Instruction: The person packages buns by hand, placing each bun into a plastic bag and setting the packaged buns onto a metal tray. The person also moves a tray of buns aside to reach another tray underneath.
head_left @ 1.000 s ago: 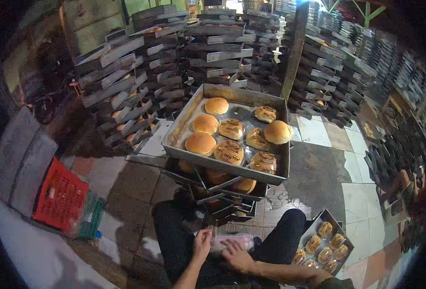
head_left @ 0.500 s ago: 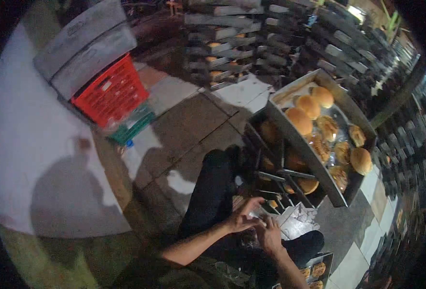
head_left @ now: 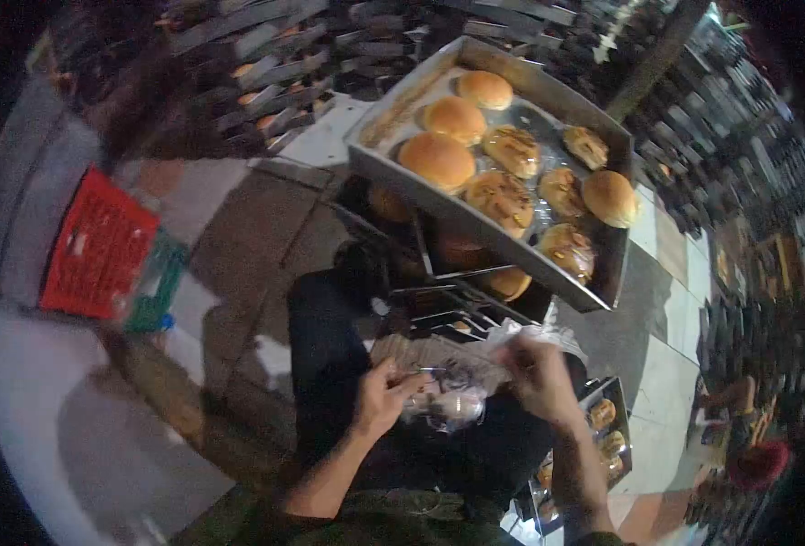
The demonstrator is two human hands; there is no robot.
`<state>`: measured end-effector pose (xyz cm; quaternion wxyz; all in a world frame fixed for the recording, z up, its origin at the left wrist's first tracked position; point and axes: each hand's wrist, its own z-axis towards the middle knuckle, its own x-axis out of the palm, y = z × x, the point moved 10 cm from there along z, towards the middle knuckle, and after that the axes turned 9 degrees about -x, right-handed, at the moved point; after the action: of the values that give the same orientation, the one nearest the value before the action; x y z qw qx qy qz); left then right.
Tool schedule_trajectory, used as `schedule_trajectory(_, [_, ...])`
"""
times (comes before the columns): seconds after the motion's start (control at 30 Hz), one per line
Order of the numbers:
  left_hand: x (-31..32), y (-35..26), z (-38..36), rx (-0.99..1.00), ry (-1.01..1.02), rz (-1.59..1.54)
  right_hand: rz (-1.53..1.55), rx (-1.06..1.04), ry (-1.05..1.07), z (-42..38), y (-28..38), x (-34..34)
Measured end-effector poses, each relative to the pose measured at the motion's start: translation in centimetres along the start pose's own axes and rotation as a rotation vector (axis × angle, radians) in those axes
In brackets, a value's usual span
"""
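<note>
My left hand (head_left: 381, 400) pinches the edge of a clear plastic wrapper (head_left: 457, 406) over my lap. The wrapper is shiny and bulges around pale contents. To the right, my right hand (head_left: 543, 380) is raised and smeared by motion. It overlaps a heap of white, crinkled plastic (head_left: 555, 337). Beyond both hands, a deep metal tray (head_left: 548, 271) sits tilted on other trays. Inside lie plain round buns (head_left: 437, 161) and glazed buns with a brown topping (head_left: 501, 202), some against clear plastic.
A smaller tray (head_left: 629, 443) of topped buns stands beside my right forearm. Red crate (head_left: 102, 246) and green crate (head_left: 160, 278) lie at left on the tiled floor. Dark stacked trays (head_left: 748, 318) line the back and right. Another person's arm (head_left: 732, 397) shows at lower right.
My hands have moved apart, the right one swinging rightward to the white plastic while the left stays on the wrapper. My view has turned right, so tray and crates appear farther left.
</note>
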<state>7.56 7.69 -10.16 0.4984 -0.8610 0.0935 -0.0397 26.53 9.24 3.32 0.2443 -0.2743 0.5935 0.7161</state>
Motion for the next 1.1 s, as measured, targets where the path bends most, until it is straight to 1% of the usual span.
schedule_trajectory(0.03, [-0.3,0.2,0.2,-0.003,-0.024,-0.027,0.071,-0.138,0.150,1.0,1.8,0.5])
schedule_trajectory(0.07, [-0.7,0.4,0.5,-0.009,-0.047,-0.050,-0.189,-0.133,-0.166,2.6,-0.1,-3.4])
schedule_trajectory(0.1, [-0.4,1.0,0.9,-0.004,-0.016,-0.045,-0.452,-0.125,-0.475,3.6,-1.5,-7.6])
schedule_trajectory(0.13, [-0.4,2.2,1.6,-0.015,-0.006,-0.264,-0.372,-0.049,-0.727,5.2,-2.6,-12.3])
schedule_trajectory(0.17, [-0.5,3.0,2.1,-0.028,-0.003,-0.486,-0.376,0.047,-0.835,7.1,-3.6,-15.4])
schedule_trajectory(0.2, [0.6,1.7,2.0,0.087,0.173,-0.820,-0.706,-0.158,-0.750,10.5,-2.4,-17.0])
schedule_trajectory(0.23, [0.8,1.6,1.9,0.082,0.182,-0.820,-0.969,-0.173,-0.704,13.4,-3.4,-17.9])
schedule_trajectory(0.27, [1.0,3.0,1.9,-0.089,0.138,-0.961,-1.252,-0.242,-0.756,15.1,-6.4,-18.8])
schedule_trajectory(0.3, [1.3,4.6,1.8,-0.261,0.088,-1.103,-1.255,-0.249,-0.756,16.3,-10.3,-20.5])
schedule_trajectory(0.33, [1.7,4.1,2.8,-0.067,0.327,-1.117,-1.143,-0.046,-0.411,19.4,-16.8,-21.3])
schedule_trajectory(0.37, [1.3,4.4,3.1,-0.056,0.315,-1.124,-1.003,0.143,-0.071,21.2,-19.4,-19.2])
schedule_trajectory(0.4, [1.3,4.5,3.1,-0.062,0.352,-1.130,-0.918,0.239,0.050,21.3,-20.0,-18.7])
schedule_trajectory(0.43, [1.2,4.6,2.9,-0.070,0.383,-1.136,-0.831,0.332,0.178,20.0,-17.9,-17.2])
schedule_trajectory(0.47, [0.7,4.0,2.6,-0.058,0.358,-1.146,-0.660,0.255,0.080,18.4,-17.1,-17.5])
schedule_trajectory(0.5, [0.4,2.2,2.3,0.010,0.362,-1.071,-0.706,-0.006,0.061,18.0,-18.0,-17.5])
schedule_trajectory(0.53, [0.2,0.8,1.8,0.067,0.371,-0.989,-0.512,-0.111,-0.096,16.1,-13.9,-16.7])
schedule_trajectory(0.57, [0.0,0.6,1.5,0.062,0.363,-0.981,-0.501,-0.108,-0.094,14.5,-11.1,-16.2])
schedule_trajectory(0.6, [0.3,0.3,1.4,0.048,0.386,-0.945,-0.342,0.009,-0.158,12.9,-9.5,-16.9])
schedule_trajectory(0.63, [0.9,-0.1,1.3,0.037,0.415,-0.910,-0.186,0.122,-0.222,11.3,-9.2,-17.4])
schedule_trajectory(0.67, [0.8,-0.6,1.1,0.040,0.424,-0.902,-0.186,0.123,-0.235,10.0,-9.2,-17.1])
schedule_trajectory(0.73, [0.2,-0.2,1.2,-0.030,0.326,-0.729,0.703,0.074,-0.347,7.4,-10.0,-15.5])
schedule_trajectory(0.77, [0.4,-0.2,1.1,-0.036,0.342,-0.719,0.639,0.187,-0.273,5.8,-8.0,-13.3])
schedule_trajectory(0.8, [0.1,-0.8,1.3,0.065,0.264,-0.449,0.687,0.259,-0.249,4.0,-8.2,-11.2])
schedule_trajectory(0.83, [0.0,-1.9,1.4,0.169,0.183,-0.182,0.732,0.311,-0.256,2.4,-6.4,-9.2])
schedule_trajectory(0.87, [0.2,-2.5,1.1,0.088,0.134,0.032,0.684,0.361,-0.140,1.4,-4.1,-6.8])
schedule_trajectory(0.9, [0.3,-2.3,1.0,0.092,0.139,0.044,0.995,0.448,-0.040,-0.4,-6.2,-3.1])
schedule_trajectory(0.93, [0.5,-1.9,0.9,0.090,0.180,-0.008,1.052,0.415,-0.006,-1.7,-6.0,-1.1])
schedule_trajectory(0.97, [0.5,-1.9,0.7,0.084,0.212,-0.064,1.077,0.498,0.019,-2.9,-4.4,0.2])
schedule_trajectory(1.0, [-0.1,-2.3,0.5,0.081,0.194,-0.059,1.082,0.394,0.038,-3.3,-3.5,1.0])
schedule_trajectory(1.03, [-0.3,-4.0,-0.5,0.150,0.219,0.008,1.089,0.296,0.063,-3.9,-2.6,1.9])
schedule_trajectory(1.07, [-0.5,-5.4,-1.5,0.215,0.241,0.070,0.962,0.320,0.069,-4.6,-2.6,2.7])
schedule_trajectory(1.1, [-1.0,-5.8,-2.1,0.206,0.215,0.066,0.832,0.333,0.077,-5.1,-2.7,3.3])
